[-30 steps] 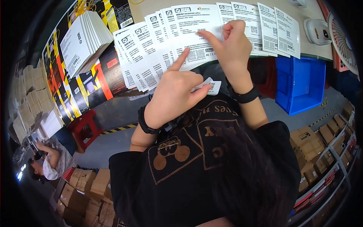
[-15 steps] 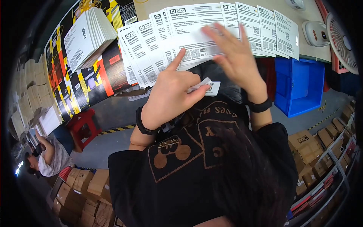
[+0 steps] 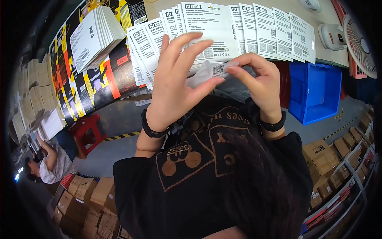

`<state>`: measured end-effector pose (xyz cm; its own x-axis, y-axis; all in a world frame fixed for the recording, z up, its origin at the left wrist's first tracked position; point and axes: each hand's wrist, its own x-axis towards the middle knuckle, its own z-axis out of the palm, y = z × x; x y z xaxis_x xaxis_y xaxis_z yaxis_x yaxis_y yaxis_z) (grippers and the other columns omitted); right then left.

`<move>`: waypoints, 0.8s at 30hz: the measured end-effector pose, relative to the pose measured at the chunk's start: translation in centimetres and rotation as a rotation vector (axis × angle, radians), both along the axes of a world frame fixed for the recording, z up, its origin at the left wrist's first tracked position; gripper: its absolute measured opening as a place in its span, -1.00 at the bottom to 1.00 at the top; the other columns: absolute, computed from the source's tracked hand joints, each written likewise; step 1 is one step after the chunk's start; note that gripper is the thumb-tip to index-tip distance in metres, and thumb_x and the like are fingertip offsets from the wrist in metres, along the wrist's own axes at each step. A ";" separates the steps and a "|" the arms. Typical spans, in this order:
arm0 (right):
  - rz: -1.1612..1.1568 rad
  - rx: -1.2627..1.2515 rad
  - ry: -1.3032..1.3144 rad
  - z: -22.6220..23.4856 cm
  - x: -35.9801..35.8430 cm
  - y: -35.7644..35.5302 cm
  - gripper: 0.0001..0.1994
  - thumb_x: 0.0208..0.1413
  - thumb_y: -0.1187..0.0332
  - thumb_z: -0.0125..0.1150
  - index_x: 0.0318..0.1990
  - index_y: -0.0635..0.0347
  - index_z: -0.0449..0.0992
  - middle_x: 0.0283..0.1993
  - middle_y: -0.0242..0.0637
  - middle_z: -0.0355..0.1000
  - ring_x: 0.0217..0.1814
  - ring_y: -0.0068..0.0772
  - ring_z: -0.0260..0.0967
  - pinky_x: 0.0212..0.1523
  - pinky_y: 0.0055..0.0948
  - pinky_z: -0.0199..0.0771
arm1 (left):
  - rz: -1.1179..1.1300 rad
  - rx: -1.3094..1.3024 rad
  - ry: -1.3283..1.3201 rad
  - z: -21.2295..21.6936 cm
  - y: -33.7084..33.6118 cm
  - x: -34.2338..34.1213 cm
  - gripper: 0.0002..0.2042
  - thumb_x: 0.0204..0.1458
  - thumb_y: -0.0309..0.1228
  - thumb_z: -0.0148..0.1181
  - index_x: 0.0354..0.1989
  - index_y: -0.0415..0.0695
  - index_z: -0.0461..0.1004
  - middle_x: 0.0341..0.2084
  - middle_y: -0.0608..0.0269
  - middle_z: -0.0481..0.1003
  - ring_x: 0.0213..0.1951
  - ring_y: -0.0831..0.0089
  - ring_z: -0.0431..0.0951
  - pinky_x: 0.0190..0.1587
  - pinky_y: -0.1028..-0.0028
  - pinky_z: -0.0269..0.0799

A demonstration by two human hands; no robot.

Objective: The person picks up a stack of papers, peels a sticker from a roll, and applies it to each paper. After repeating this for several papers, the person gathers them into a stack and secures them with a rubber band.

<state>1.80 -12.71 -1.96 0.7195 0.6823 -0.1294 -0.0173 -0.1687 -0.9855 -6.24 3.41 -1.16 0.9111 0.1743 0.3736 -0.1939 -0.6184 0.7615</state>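
Observation:
In front of my chest, my right hand (image 3: 260, 77) pinches a small white QR-code label (image 3: 218, 70) between thumb and forefinger. The label looks curled and partly see-through, and its left end reaches my left hand (image 3: 175, 73). That hand's fingers are spread, with its thumb beside the label's lower edge; whether the thumb presses on it is hard to tell. Just beyond both hands, a fanned row of white printed boxes (image 3: 213, 30) lies overlapping along the table edge. My left fingers hover over part of that row.
A stack of similar white boxes (image 3: 85, 40) stands at the left on black, yellow and red printed packaging (image 3: 85, 85). At right are a blue crate (image 3: 314, 91), a white device (image 3: 332, 36) and a fan (image 3: 360, 46). Red stool (image 3: 87, 135) and another person (image 3: 57, 161) lower left; cartons (image 3: 322, 159) lower right.
My right hand has come down from the boxes and now grips the label. My left hand has spread its fingers, and the label has moved slightly up between both hands.

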 end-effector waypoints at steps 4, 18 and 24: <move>-0.030 -0.042 -0.157 0.5 -0.4 0.6 -0.95 -0.08 0.55 0.16 -0.44 0.35 0.48 -0.29 -0.21 0.43 -0.23 -0.49 0.35 -0.22 -0.62 0.32 | 0.035 0.101 -0.027 0.0 -0.2 0.2 -0.90 -0.22 -0.49 0.24 -0.54 -0.19 0.45 -0.80 0.31 0.36 -0.73 0.40 0.37 0.10 0.17 0.19; -0.020 0.513 0.128 -1.5 -0.4 1.6 -0.35 -0.13 0.60 0.19 0.15 0.31 0.04 -0.27 -0.10 0.40 -0.19 -0.35 0.36 -0.10 -0.34 0.36 | 0.110 -0.628 0.283 0.3 0.8 -1.7 -0.92 -0.20 -0.59 0.11 -0.47 -0.28 0.46 -0.76 0.31 0.37 -0.61 0.63 0.37 0.10 0.35 0.23; -0.001 0.289 0.139 -1.1 -0.6 1.4 -0.31 -0.17 0.62 0.22 0.17 0.23 0.04 -0.40 -0.23 0.42 -0.29 -0.50 0.39 -0.20 -0.60 0.35 | 0.161 -0.485 0.186 0.7 1.0 -0.8 -0.82 -0.23 -0.58 0.11 -0.37 -0.22 0.46 -0.52 0.27 0.47 -0.36 0.49 0.47 0.09 0.31 0.21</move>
